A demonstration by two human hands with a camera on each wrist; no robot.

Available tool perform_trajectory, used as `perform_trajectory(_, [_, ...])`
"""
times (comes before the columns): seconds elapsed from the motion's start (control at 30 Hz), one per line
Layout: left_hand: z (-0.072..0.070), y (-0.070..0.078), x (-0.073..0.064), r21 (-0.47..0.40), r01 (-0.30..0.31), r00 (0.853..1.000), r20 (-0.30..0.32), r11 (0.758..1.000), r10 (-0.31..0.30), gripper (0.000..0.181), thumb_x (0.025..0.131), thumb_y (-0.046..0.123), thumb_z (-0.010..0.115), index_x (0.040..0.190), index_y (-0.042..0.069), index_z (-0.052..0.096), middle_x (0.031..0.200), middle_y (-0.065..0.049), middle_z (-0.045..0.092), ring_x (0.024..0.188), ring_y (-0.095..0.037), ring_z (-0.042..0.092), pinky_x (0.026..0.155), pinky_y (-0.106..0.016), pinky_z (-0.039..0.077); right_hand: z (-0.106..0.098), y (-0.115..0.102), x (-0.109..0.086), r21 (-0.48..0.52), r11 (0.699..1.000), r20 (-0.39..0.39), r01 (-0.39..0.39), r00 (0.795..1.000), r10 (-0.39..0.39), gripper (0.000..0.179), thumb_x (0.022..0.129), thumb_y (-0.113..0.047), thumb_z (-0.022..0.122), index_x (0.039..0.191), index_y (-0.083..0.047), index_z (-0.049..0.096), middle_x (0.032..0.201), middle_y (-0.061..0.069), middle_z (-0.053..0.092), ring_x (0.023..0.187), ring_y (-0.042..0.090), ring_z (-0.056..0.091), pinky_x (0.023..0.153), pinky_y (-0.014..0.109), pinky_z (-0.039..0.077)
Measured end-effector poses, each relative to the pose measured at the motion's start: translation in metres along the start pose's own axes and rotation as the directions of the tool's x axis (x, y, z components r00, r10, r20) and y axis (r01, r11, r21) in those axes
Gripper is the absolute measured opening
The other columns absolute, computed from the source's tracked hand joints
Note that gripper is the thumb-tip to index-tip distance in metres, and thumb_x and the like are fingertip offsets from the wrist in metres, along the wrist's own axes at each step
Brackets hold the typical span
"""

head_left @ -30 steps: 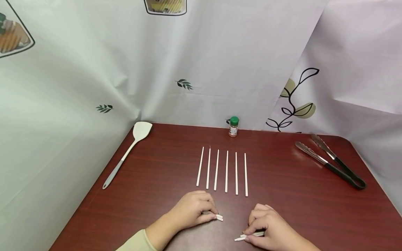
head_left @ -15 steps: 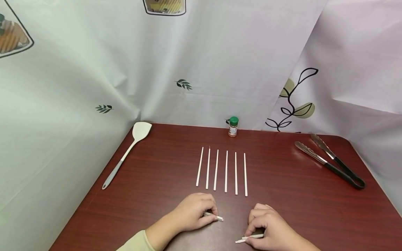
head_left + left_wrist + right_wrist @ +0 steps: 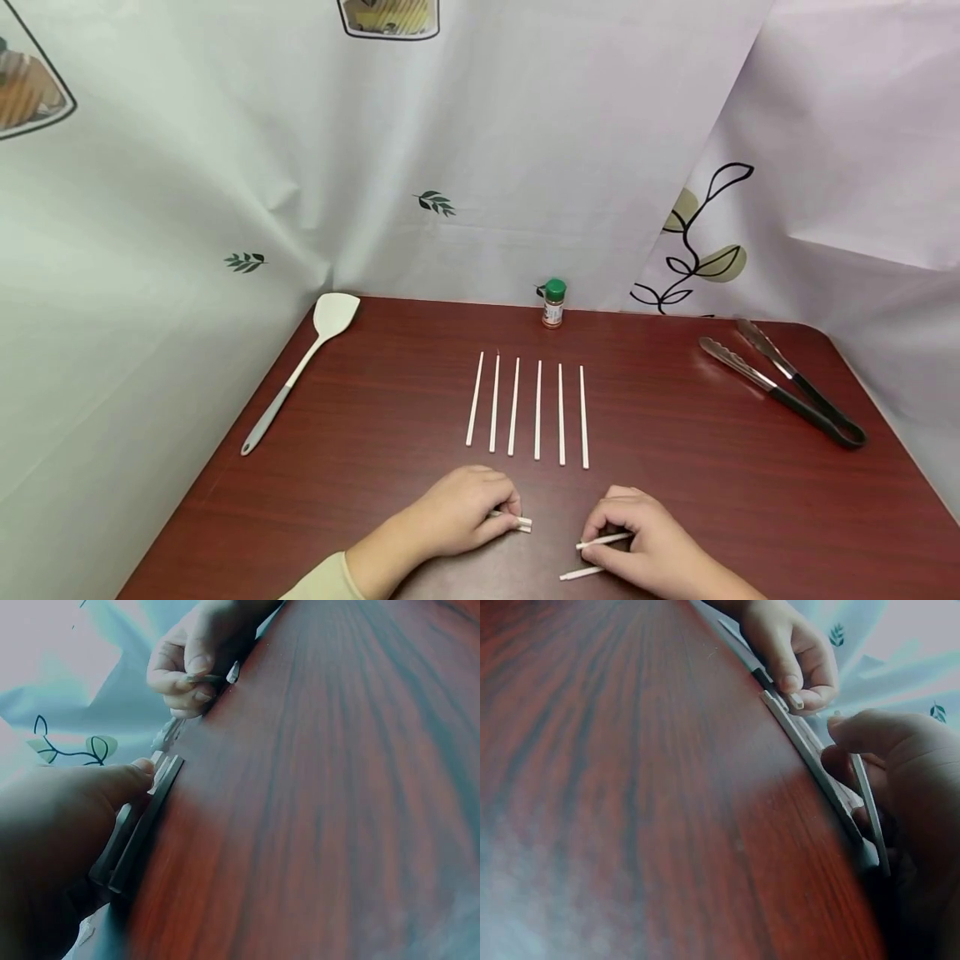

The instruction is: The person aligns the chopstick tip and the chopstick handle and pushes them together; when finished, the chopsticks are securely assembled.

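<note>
My left hand (image 3: 467,510), low and left of centre in the head view, pinches a pair of white chopsticks (image 3: 525,523) between thumb and fingers. They lie side by side, their ends poking out past the thumb. To the right, my right hand (image 3: 647,542) pinches one white chopstick (image 3: 606,540) tilted slightly up. Below it, a second chopstick (image 3: 579,573) lies on the table, partly hidden under the thumb. Beyond both hands, several more white chopsticks (image 3: 537,410) stand in a row of parallel lines. In the right wrist view the pinched chopstick (image 3: 870,810) hangs apart from the lower one (image 3: 810,757).
A white spatula (image 3: 303,362) with a grey handle lies along the left table edge. At the back stands a green-capped spice jar (image 3: 553,304). Metal tongs (image 3: 787,387) with black handles lie spread at the right. A printed sheet (image 3: 480,150) hangs behind the dark red table (image 3: 360,417).
The two chopsticks at my right hand have come apart: one has risen in the fingers, the other stays low. My left hand has barely moved. The whole view has shifted slightly.
</note>
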State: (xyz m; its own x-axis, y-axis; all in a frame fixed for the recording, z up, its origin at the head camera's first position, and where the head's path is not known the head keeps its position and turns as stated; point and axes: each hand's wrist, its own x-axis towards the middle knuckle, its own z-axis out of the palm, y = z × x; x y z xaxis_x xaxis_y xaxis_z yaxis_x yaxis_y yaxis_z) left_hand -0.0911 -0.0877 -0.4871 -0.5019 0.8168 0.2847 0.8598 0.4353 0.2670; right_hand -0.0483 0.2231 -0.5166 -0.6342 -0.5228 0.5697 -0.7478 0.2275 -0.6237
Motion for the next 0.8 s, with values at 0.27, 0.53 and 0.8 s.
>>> perform_trajectory(0.27, [0.001,0.006,0.002,-0.007,-0.009,1.000,0.027,1.000,0.010,0.013,0.101,0.035,0.074,0.095,0.025,0.068,0.088,0.019,0.062,0.082,0.006,0.053,0.093,-0.025,0.052,-0.002,0.003,0.002,0.069,0.997,-0.016,0.046,0.999,-0.045,0.038,0.080,0.005,0.088,0.111,-0.015,0.082,0.098,-0.006,0.075,0.087,0.006,0.065,0.074,0.018,0.051])
perform_trajectory(0.53, [0.004,0.015,0.003,-0.014,0.002,1.000,-0.002,1.000,-0.002,0.013,0.100,0.035,0.075,0.095,0.025,0.068,0.089,0.020,0.062,0.081,0.008,0.053,0.088,-0.023,0.052,-0.002,0.007,0.002,0.096,0.992,-0.060,0.084,0.995,-0.079,0.028,0.085,0.003,0.086,0.109,-0.011,0.083,0.096,-0.003,0.075,0.085,0.007,0.066,0.072,0.016,0.052])
perform_trajectory(0.8, [0.017,0.020,0.009,-0.138,-0.099,0.953,-0.297,0.986,0.054,0.009,0.098,0.017,0.078,0.100,0.019,0.070,0.096,0.011,0.067,0.087,0.004,0.061,0.082,-0.009,0.049,-0.001,0.007,0.000,0.100,0.991,-0.111,0.085,0.991,-0.074,0.038,0.076,0.015,0.086,0.108,-0.004,0.084,0.098,0.003,0.075,0.083,0.011,0.070,0.071,0.017,0.055])
